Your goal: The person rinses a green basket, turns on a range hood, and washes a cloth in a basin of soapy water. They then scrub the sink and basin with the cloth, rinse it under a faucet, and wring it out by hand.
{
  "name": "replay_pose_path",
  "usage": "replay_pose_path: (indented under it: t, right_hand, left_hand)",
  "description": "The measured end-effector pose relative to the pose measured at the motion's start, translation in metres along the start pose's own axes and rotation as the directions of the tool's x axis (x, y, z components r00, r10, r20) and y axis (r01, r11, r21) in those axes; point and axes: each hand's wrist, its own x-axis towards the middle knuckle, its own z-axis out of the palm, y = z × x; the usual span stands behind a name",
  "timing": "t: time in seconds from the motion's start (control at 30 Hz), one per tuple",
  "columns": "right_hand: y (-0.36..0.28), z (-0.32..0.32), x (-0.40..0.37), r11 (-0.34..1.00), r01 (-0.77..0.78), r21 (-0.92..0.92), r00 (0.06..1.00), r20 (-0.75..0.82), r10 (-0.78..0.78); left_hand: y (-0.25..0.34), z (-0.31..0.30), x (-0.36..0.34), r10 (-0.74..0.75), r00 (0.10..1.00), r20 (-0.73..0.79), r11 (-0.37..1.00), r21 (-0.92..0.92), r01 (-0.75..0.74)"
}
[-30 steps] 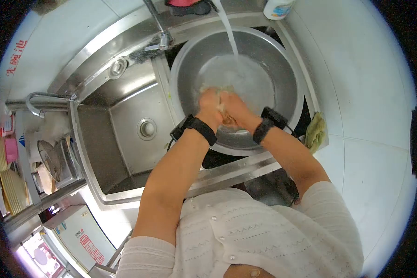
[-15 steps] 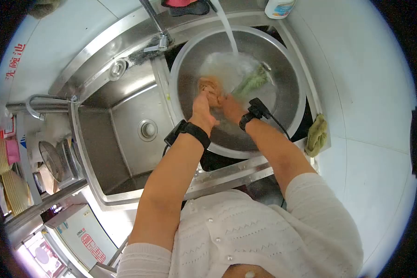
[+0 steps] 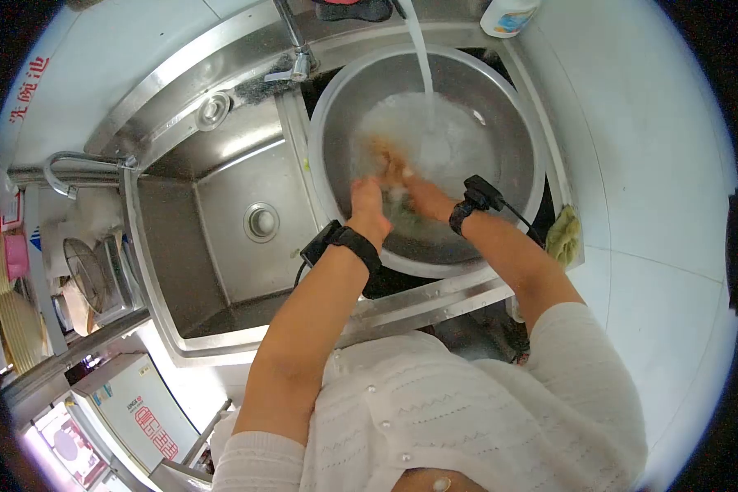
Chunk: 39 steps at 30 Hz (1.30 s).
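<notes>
A large round metal basin point(image 3: 526, 135) holds cloudy water, and a stream of water point(image 3: 421, 61) pours into it from above. My left hand point(image 3: 370, 207) is in the basin's near left part, its fingers closed around the near end of an orange-brown cloth point(image 3: 385, 154). From the right, my right hand point(image 3: 428, 198) grips the same cloth, fingers blurred and partly under the water. A greenish patch point(image 3: 418, 220) shows in the water just below my hands. Black straps with small devices sit on both wrists.
Left of the basin is a steel sink point(image 3: 230, 197) with a drain point(image 3: 261, 222). A tap point(image 3: 299, 64) stands behind. A green rag point(image 3: 562, 235) hangs at the right counter edge, and a white bottle point(image 3: 507, 18) stands at the back. Dishes point(image 3: 16, 328) fill a rack at far left.
The green cloth has gone from the basin's right side; a greenish patch now shows near my hands. My hands and the orange-brown cloth are slightly lower and more to the right in view.
</notes>
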Motion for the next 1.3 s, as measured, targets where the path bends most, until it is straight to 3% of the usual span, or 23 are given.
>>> replay_pose_path:
  t: [0.1,0.13,0.2,0.23,0.3,0.37,0.43,0.5,0.57,0.63,0.77,0.83,0.87,0.9,0.93,0.97,1.07,1.1,1.13,1.17,1.2,1.23,1.3]
  right_hand:
    - [-0.051,-0.027,-0.028,0.941,0.336,0.050,0.937,-0.121,-0.328]
    - [-0.066,-0.044,-0.036,0.941,0.335,0.047,0.937,-0.118,-0.328]
    - [-0.086,-0.072,-0.053,0.948,0.292,0.126,0.956,-0.036,-0.290]
    - [-0.087,-0.074,-0.056,0.948,0.291,0.129,0.957,-0.038,-0.288]
    - [-0.088,-0.080,-0.059,0.760,0.412,0.502,0.902,-0.109,-0.417]
    - [-0.106,-0.078,-0.068,0.723,0.394,0.567,0.916,-0.181,-0.357]
    - [-0.102,-0.073,-0.066,0.677,0.380,0.630,0.925,-0.246,-0.290]
    - [-0.064,-0.061,-0.039,0.963,0.244,0.116,0.903,-0.389,-0.182]
    - [-0.023,-0.069,-0.016,0.940,-0.014,-0.341,0.950,-0.297,-0.093]
    - [-0.004,-0.096,-0.012,0.984,-0.165,-0.074,0.954,-0.266,0.140]
    - [0.033,-0.085,-0.016,0.993,-0.045,-0.107,0.906,-0.423,-0.004]
    - [0.037,-0.058,-0.013,0.854,-0.233,-0.465,0.867,-0.497,-0.034]
    - [0.023,-0.053,-0.019,0.695,-0.191,-0.693,0.874,-0.443,-0.202]
    - [0.010,-0.050,-0.022,0.475,-0.161,-0.865,0.872,-0.350,-0.342]
    - [0.005,-0.054,-0.014,0.795,-0.133,-0.592,0.970,-0.241,-0.017]
    - [0.001,-0.057,-0.004,0.954,-0.214,-0.210,0.974,0.028,0.225]
    - [0.032,-0.071,0.016,0.959,-0.269,-0.091,0.963,0.008,0.270]
    - [0.035,-0.070,0.012,0.948,-0.317,-0.014,0.927,-0.216,0.307]
    - [0.037,-0.061,0.015,0.945,-0.326,-0.007,0.924,-0.212,0.317]
    - [0.038,-0.046,0.021,0.988,-0.046,-0.149,0.922,-0.386,-0.016]
    - [0.037,-0.034,0.022,0.922,0.198,-0.332,0.799,-0.491,-0.348]
    - [0.021,-0.032,0.011,0.930,0.179,-0.322,0.807,-0.492,-0.326]
    - [-0.023,-0.040,-0.019,0.930,0.139,-0.340,0.979,-0.095,-0.181]
  left_hand:
    - [0.005,0.038,-0.047,-0.072,0.955,-0.287,0.997,0.019,0.081]
    - [0.011,0.043,-0.055,-0.074,0.956,-0.285,0.997,0.015,0.081]
    - [0.022,0.048,-0.062,-0.116,0.992,-0.053,0.986,-0.129,0.108]
    - [0.027,0.046,-0.057,-0.109,0.993,0.035,0.987,-0.116,0.112]
    - [0.030,0.027,-0.028,-0.079,0.985,0.155,0.995,-0.046,0.087]
    - [0.025,0.030,-0.030,-0.072,0.959,0.276,0.997,0.026,0.068]
    - [0.014,0.044,-0.050,0.244,0.941,0.235,0.970,-0.064,-0.236]
    - [0.017,0.047,-0.013,0.186,0.975,0.117,0.982,-0.053,-0.181]
    - [0.022,0.052,-0.007,0.131,0.991,0.001,0.990,-0.049,-0.131]
    - [0.037,0.060,-0.036,0.242,0.970,-0.023,0.964,0.120,-0.238]
    - [0.060,0.047,-0.040,0.166,0.976,-0.142,0.983,0.105,-0.152]
    - [0.073,0.033,-0.023,0.446,0.874,0.193,0.654,0.597,-0.466]
    - [0.089,0.045,-0.033,0.475,0.856,0.202,0.635,0.594,-0.493]
    - [0.103,0.063,-0.052,0.567,0.823,0.029,0.736,0.433,-0.521]
    - [0.115,0.073,-0.061,0.602,0.783,-0.155,0.791,0.249,-0.559]
    - [0.130,0.076,-0.061,0.620,0.770,-0.150,0.777,0.252,-0.577]
    - [0.187,0.061,-0.021,0.938,0.166,-0.304,0.296,0.456,-0.839]
    - [0.208,0.048,-0.005,0.876,0.377,-0.300,0.462,0.301,-0.834]
    - [0.224,0.038,0.002,0.774,0.577,-0.261,0.622,0.143,-0.770]
    - [0.232,0.032,0.006,0.687,0.688,-0.233,0.709,0.012,-0.705]
    - [0.236,0.027,0.009,0.586,0.788,-0.189,0.784,-0.114,-0.610]
    - [0.239,0.019,0.010,0.555,0.817,-0.159,0.818,-0.076,-0.570]
    - [0.233,0.024,0.012,0.652,0.746,-0.136,0.733,-0.138,-0.666]
